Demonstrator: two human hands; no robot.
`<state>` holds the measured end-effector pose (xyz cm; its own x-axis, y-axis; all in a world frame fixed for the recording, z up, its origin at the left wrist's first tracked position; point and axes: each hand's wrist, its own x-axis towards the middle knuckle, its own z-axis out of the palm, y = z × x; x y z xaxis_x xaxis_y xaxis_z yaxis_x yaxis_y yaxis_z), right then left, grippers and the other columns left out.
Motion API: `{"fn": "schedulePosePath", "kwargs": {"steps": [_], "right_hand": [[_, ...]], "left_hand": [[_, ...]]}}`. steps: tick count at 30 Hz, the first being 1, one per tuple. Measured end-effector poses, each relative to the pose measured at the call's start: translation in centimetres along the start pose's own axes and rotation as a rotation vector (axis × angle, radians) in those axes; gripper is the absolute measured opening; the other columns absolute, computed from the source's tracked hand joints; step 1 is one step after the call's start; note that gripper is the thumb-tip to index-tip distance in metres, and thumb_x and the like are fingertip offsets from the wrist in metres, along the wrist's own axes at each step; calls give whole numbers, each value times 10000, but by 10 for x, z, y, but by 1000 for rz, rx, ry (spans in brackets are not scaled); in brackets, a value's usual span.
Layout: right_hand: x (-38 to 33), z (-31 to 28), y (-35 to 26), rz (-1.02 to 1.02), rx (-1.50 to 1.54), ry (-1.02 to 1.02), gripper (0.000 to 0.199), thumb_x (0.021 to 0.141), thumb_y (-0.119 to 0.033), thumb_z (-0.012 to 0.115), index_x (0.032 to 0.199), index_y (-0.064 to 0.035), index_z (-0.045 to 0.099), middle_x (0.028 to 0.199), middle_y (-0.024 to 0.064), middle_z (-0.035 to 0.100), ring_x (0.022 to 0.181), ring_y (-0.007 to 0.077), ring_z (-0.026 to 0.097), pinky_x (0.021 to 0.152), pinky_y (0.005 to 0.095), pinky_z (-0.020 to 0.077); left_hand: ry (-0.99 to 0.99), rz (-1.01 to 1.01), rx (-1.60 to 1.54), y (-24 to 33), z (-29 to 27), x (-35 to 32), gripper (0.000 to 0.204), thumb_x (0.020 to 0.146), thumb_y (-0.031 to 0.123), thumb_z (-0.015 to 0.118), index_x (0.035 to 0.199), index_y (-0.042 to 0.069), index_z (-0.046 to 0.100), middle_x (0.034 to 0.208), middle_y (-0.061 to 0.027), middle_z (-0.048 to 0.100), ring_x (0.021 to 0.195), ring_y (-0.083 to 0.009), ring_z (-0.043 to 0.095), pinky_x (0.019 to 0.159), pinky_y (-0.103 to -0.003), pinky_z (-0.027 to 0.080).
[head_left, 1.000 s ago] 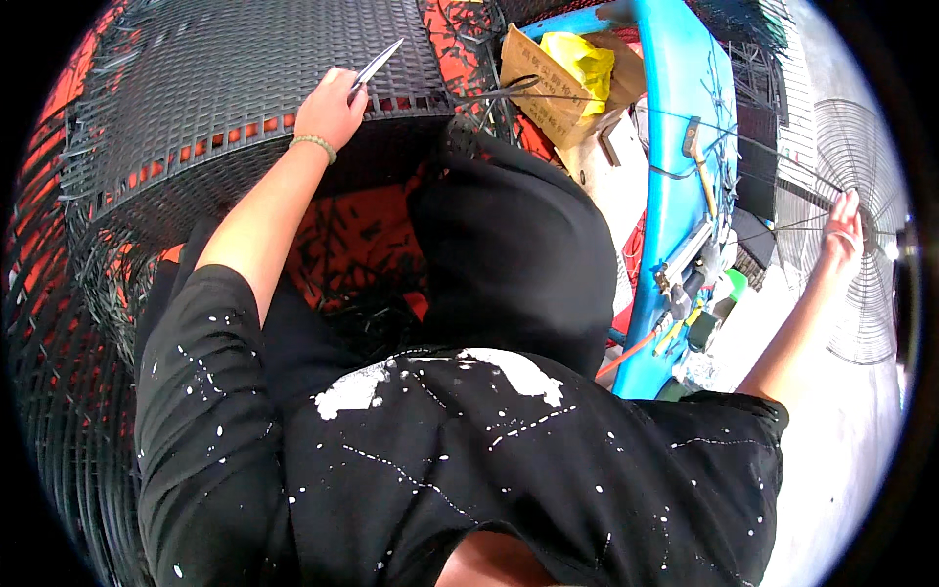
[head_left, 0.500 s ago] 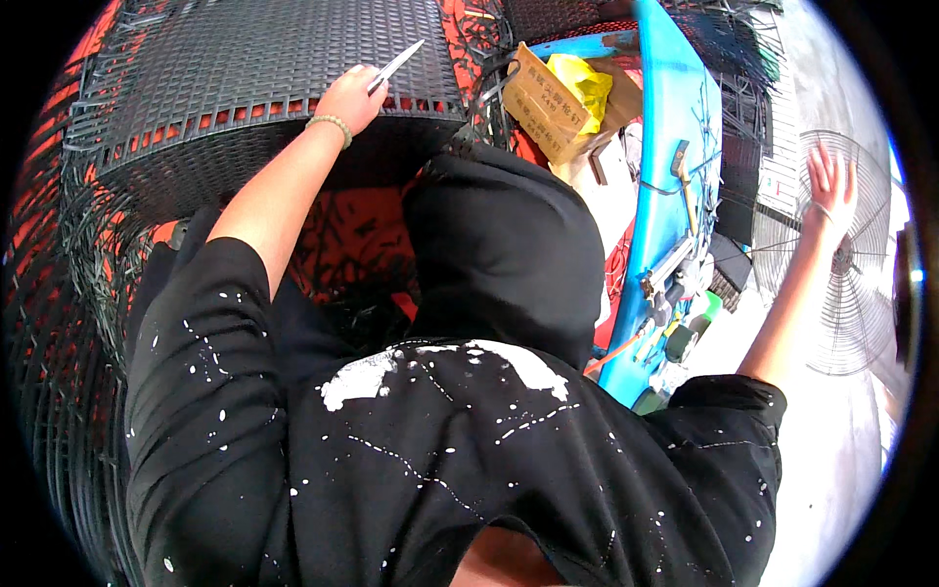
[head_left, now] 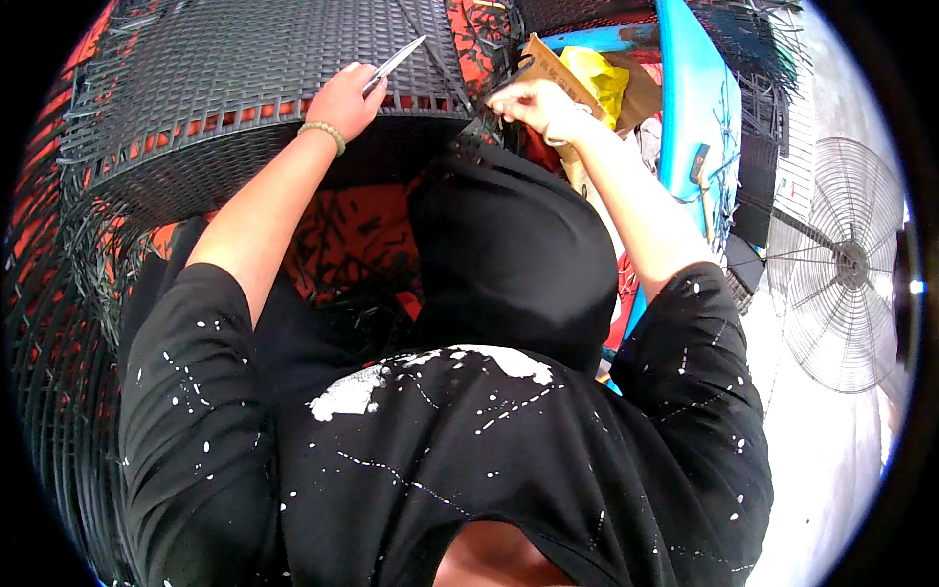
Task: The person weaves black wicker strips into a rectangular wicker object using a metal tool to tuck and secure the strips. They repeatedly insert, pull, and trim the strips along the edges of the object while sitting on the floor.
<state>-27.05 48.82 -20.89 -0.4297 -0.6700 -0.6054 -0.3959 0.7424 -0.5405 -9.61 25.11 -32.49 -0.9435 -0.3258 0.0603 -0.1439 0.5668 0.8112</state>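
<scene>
Woven chair (head_left: pixel 245 88) cut off at top rim; right hand (head_left: pixel 533 103) fingertips hidden behind strands.

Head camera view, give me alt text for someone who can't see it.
A person's left hand holds a metal blade against a dark woven wicker panel, while the right hand pinches a dark strand at its edge. A wire fan stands right.

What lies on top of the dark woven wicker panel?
On the dark woven wicker panel rests the left hand, gripping a slim metal blade. Orange frame shows through gaps; what lies beneath it is hidden.
</scene>
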Motion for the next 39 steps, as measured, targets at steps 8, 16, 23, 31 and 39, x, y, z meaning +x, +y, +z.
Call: {"fn": "schedulePosePath", "kwargs": {"steps": [8, 16, 23, 31, 39], "right_hand": [[72, 41, 6, 91, -383, 193, 400, 749, -360, 701, 1055, -104, 678, 953, 108, 690, 911, 228, 651, 848, 319, 488], [61, 40, 24, 79, -97, 84, 271, 742, -294, 730, 940, -110, 714, 902, 65, 698, 703, 169, 631, 692, 293, 508], [7, -18, -45, -116, 779, -19, 213, 875, -137, 579, 1042, -8, 603, 856, 49, 608, 513, 27, 345, 450, 166, 301], [-79, -148, -48, -552, 1072, 474, 207, 892, -219, 597, 971, -28, 599, 752, 11, 530, 614, 63, 401, 532, 174, 336], [-152, -195, -36, -577, 1328, 983, 153, 876, -179, 598, 813, -44, 562, 644, 5, 512, 630, 127, 503, 678, 340, 453]], "left_hand": [[40, -30, 42, 11, -7, -7, 245, 869, 283, 516, 889, 49, 584, 879, -130, 571, 846, -340, 580, 737, -435, 469], [51, -17, 64, 17, -9, -7, 196, 867, 252, 543, 879, 60, 584, 866, -119, 577, 824, -329, 581, 711, -399, 470], [74, 5, 96, 12, -8, -7, 212, 865, 265, 533, 863, 56, 573, 860, -120, 569, 818, -333, 580, 701, -417, 469], [81, 35, 66, 13, -5, -6, 229, 851, 274, 523, 865, 50, 566, 866, -115, 569, 822, -331, 583, 711, -432, 475], [55, -13, 77, 11, -4, -7, 215, 873, 258, 520, 863, 49, 573, 842, -126, 554, 811, -338, 574, 705, -412, 463]]}}
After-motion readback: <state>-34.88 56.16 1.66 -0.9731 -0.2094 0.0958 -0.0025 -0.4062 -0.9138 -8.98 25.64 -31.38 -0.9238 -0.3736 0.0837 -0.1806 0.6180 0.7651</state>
